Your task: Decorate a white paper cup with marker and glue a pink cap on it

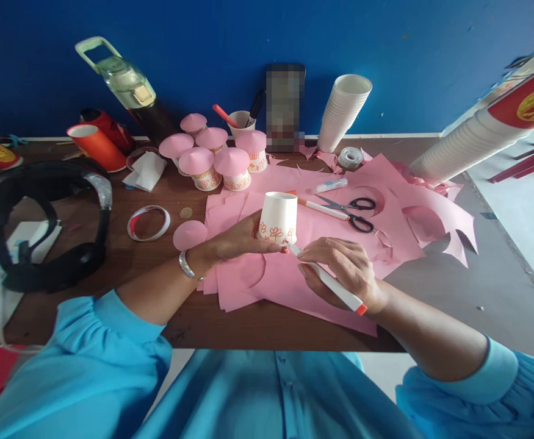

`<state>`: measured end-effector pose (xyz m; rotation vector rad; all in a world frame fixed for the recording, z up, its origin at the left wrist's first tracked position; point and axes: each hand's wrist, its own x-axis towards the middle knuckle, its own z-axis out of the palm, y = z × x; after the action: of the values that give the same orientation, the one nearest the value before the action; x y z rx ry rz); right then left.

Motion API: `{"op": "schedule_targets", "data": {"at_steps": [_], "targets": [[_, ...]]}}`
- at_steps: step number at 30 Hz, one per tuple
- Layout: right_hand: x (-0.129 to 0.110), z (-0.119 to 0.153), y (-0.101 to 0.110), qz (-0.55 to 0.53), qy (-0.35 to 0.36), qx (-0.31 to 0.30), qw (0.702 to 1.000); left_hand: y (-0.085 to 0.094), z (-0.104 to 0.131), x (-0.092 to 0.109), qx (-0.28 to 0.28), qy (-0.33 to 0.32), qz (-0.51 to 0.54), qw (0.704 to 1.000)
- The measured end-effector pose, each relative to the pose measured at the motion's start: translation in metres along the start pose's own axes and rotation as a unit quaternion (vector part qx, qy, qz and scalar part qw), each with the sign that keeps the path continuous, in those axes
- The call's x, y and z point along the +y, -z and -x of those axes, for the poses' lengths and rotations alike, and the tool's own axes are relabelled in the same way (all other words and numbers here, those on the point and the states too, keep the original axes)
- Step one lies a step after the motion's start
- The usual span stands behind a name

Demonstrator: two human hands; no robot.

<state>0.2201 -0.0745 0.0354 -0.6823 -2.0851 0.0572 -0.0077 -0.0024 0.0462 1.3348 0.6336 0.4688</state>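
A white paper cup (279, 213) is upside down in my left hand (248, 236), whose fingers wrap round its left side and lower edge. Orange-red flower drawings run along the lower part of the cup. My right hand (340, 271) is closed on a white marker (333, 285) with an orange end, its tip at the cup's lower rim. Pink paper sheets (243, 280) lie under both hands. Just behind the cup are another marker (326, 209) and black-handled scissors (353, 213).
Several decorated cups with pink cone tops (232, 162) stand behind on the left, near a bottle (133, 91). A phone (285, 107) and stacked white cups (344, 113) are at the wall. Tape roll (166, 225) and black headset (104, 228) lie left.
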Motion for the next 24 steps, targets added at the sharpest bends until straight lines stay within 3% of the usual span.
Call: {"op": "schedule_targets", "data": {"at_steps": [11,24], "targets": [[-0.002,-0.001,0.001,-0.021,-0.008,-0.016,1.000,0.003,0.002,-0.003,0.001,0.000,-0.023,1.000],[-0.003,-0.003,0.004,-0.042,-0.032,-0.023,0.998,0.009,-0.006,-0.021,-0.009,-0.029,-0.018,0.999]]}}
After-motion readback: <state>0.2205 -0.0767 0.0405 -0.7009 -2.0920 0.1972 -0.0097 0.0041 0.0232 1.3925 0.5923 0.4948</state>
